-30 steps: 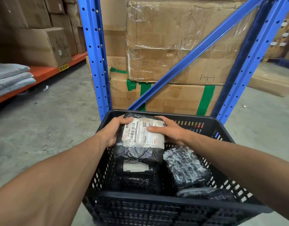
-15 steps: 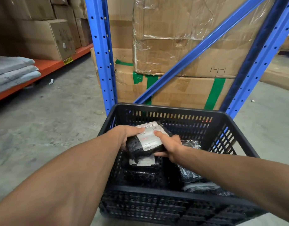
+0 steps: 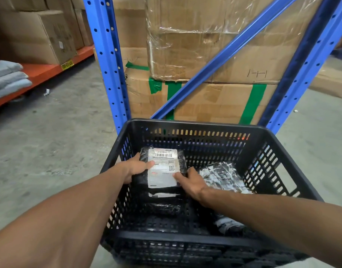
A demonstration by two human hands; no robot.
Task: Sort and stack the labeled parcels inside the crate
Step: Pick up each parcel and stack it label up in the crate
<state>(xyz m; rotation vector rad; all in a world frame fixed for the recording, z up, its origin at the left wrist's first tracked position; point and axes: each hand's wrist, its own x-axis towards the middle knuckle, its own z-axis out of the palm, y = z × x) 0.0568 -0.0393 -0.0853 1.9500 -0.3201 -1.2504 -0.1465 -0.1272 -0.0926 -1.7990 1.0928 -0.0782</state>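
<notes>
Head view, lower centre: labeled parcel (image 3: 162, 167) inside black crate (image 3: 193, 126), atop darker parcels, pinched between left hand (image 3: 136, 169) and right hand (image 3: 191, 182), fingers pressed on its sides. Placing step; next, release and square up.

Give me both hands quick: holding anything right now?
Left hand: closed on the left edge of the labeled parcel in the crate.
Right hand: gripping the same parcel's lower right corner.
</notes>
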